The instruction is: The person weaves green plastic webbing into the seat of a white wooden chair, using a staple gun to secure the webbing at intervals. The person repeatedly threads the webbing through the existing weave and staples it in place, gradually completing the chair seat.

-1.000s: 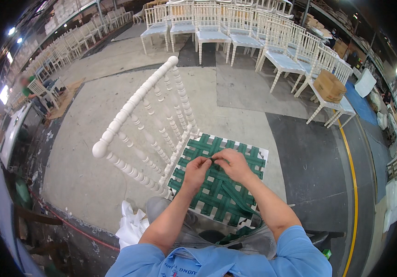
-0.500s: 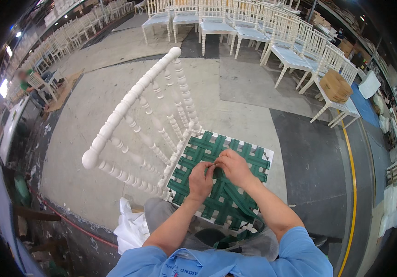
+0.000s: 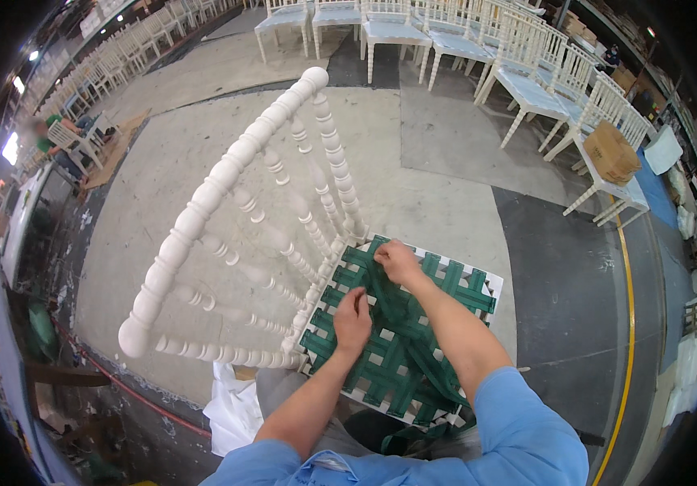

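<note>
A white turned-wood chair stands with its backrest [image 3: 223, 174] on the person's left, which probably leaves the seat open to both forearms coming over its near edge. The woven green webbing seat [image 3: 377, 368] lies face up inside its white frame [image 3: 491, 285], between the backrest and the front edge, its bands crossing over and under one another.

Near the corner where the far edge meets the backrest, the right hand [image 3: 398, 263] has its fingertips drawn narrow and seems to pinch the loose webbing strap [image 3: 423, 356], likely to keep it raised from the weave. That strap trails across the seat toward the near edge by the front corner.

The left hand [image 3: 352, 324] hovers over the backrest side, thumb and fingers close together; whether anything is between them cannot be told.
</note>
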Available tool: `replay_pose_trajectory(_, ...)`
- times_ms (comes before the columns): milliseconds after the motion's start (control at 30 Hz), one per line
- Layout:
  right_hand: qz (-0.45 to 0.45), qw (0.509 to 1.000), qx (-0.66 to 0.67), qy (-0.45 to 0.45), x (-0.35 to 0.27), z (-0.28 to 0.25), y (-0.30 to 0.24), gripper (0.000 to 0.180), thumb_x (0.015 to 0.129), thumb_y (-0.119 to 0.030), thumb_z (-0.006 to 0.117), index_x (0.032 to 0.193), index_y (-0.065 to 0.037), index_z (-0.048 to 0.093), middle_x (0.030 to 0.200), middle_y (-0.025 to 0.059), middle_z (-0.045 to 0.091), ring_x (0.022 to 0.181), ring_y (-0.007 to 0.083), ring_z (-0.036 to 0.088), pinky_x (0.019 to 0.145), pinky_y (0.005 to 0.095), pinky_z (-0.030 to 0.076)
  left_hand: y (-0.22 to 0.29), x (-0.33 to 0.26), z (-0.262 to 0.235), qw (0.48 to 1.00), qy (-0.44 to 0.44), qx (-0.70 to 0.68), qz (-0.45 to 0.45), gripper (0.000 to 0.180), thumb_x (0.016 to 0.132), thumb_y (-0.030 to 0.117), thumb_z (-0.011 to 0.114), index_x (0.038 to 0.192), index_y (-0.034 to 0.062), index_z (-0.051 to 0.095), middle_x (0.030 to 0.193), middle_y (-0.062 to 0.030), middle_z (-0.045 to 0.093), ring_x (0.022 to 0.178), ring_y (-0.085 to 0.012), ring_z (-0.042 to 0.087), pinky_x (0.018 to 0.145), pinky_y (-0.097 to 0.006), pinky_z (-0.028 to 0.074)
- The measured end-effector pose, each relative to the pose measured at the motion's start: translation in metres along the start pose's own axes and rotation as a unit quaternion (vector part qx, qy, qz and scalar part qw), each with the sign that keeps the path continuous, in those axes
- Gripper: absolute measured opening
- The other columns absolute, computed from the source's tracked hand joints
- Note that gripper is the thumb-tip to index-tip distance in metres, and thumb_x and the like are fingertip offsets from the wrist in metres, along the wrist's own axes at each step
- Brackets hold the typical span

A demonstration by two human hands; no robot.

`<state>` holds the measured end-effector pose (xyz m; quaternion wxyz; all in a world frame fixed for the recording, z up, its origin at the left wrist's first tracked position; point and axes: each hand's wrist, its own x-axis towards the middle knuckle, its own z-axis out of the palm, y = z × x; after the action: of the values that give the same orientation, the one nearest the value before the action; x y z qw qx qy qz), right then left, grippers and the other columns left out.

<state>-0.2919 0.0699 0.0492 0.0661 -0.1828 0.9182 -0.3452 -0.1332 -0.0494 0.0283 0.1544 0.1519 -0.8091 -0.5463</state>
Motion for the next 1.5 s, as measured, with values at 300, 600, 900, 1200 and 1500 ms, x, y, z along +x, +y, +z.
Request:
replay_pose_trajectory(300,0.035,0.998,-0.016,0.044,0.039,0.044,-0.009,0.012,0.089,-0.022,0.071,0.094,-0.013,0.077,0.102,0.0124,0.067,0.098,0.0356,0.067,0.085,0.0471,0.053,-0.022,0.075,0.007,0.95,-0.04,0.271,0.15,0.04,0.1,0.028,0.057,0.138,0.0138,0.062,0.152,-0.0029,0.053,0.144,-0.0444,0.038,0.117,-0.063,0.029)
replay_pose_trajectory(600,0.048,0.995,0.044,0.072,0.04,0.04,-0.007,0.019,0.086,-0.021,0.074,0.101,-0.01,0.077,0.098,0.0138,0.069,0.091,0.0333,0.069,0.081,0.0443,0.054,-0.023,0.074,0.014,0.94,-0.074,0.316,0.105,0.048,0.099,0.033,0.057,0.145,0.0186,0.057,0.158,0.0012,0.046,0.15,-0.0422,0.031,0.119,-0.066,0.023)
replay_pose_trajectory(900,0.175,0.915,0.283,0.23,-0.134,-0.08,0.052,0.022,0.099,-0.016,0.066,0.115,-0.003,0.072,0.095,0.0042,0.072,0.081,0.01,0.065,0.071,0.0265,0.054,-0.029,0.08,0.009,0.929,-0.071,0.348,0.101,0.049,0.099,0.039,0.055,0.145,0.022,0.059,0.159,0.0037,0.047,0.149,-0.0432,0.032,0.119,-0.067,0.023)
replay_pose_trajectory(1200,0.517,0.65,0.044,0.556,-0.608,-0.244,0.077,0.024,0.099,-0.022,0.064,0.099,0.001,0.072,0.075,0.0057,0.068,0.064,0.0133,0.062,0.062,0.03,0.051,-0.009,0.091,0.012,0.882,-0.075,0.386,0.261,0.044,0.101,0.034,0.058,0.139,0.0126,0.062,0.144,-0.0095,0.061,0.126,-0.0344,0.06,0.11,-0.049,0.043)
replay_pose_trajectory(1500,0.684,0.68,0.005,0.264,-0.737,-0.195,0.08,0.042,0.078,-0.032,0.076,0.105,0.0,0.075,0.095,0.0174,0.075,0.087,0.0272,0.072,0.079,0.0426,0.055,0.021,0.081,0.013,0.881,-0.206,0.389,0.173,0.062,0.103,0.051,0.049,0.159,0.0258,0.04,0.168,-0.0005,0.032,0.151,-0.0423,0.031,0.122,-0.06,0.023)
